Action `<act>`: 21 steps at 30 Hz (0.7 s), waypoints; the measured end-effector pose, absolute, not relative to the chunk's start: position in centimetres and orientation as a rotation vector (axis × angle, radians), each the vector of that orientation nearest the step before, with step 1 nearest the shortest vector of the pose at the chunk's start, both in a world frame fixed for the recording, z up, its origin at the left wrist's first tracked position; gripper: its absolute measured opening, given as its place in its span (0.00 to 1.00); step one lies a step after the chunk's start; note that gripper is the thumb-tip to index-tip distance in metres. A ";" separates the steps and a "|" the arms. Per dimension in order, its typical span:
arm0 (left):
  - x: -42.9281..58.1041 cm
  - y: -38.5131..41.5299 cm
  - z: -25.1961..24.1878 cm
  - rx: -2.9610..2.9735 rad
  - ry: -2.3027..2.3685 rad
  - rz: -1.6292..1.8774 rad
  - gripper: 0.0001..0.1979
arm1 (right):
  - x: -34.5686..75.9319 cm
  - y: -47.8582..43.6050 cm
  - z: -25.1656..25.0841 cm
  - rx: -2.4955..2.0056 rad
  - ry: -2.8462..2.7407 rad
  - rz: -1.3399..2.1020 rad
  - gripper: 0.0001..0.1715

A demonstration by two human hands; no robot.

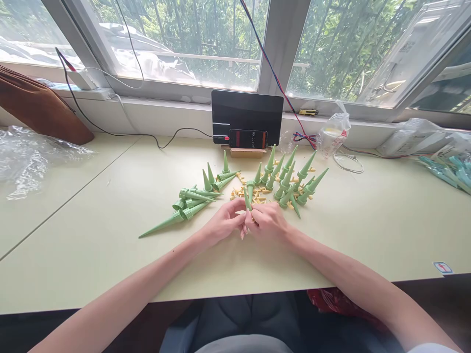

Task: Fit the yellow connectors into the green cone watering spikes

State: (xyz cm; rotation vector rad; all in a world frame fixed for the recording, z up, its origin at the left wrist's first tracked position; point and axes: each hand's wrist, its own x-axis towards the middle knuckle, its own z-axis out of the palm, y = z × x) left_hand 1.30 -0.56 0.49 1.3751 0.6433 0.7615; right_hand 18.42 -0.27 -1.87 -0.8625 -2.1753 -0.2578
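Note:
My left hand (225, 221) is closed around a green plastic watering spike (247, 200), its tip pointing up and away from me. Against it, my right hand (270, 220) is closed too, fingers bent at the spike's lower end. A bit of yellow shows between the right fingers; its shape is mostly hidden. Just beyond the hands lies a pile of small yellow valves (260, 198). Several green spikes with yellow valves stand in a group (287, 179) to the right. Other green spikes (195, 202) lie or stand at the left.
A phone (248, 139) leans on a black tablet (247, 115) behind the parts. A black cable (158, 142) runs left. Clear plastic wrap (33, 159) and a brown bag (40, 105) sit at far left. Bags of blue-green parts (449, 166) lie at far right.

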 end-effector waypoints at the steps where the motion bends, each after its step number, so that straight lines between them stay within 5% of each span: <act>1: 1.3 -0.6 0.5 1.368 0.638 0.771 0.17 | 18.4 -0.3 -1.8 -0.863 -2.171 -0.270 0.26; 21: 1.4 -0.6 0.3 1.332 0.678 0.778 0.19 | 18.4 -0.1 -2.4 -0.942 -2.161 -0.242 0.25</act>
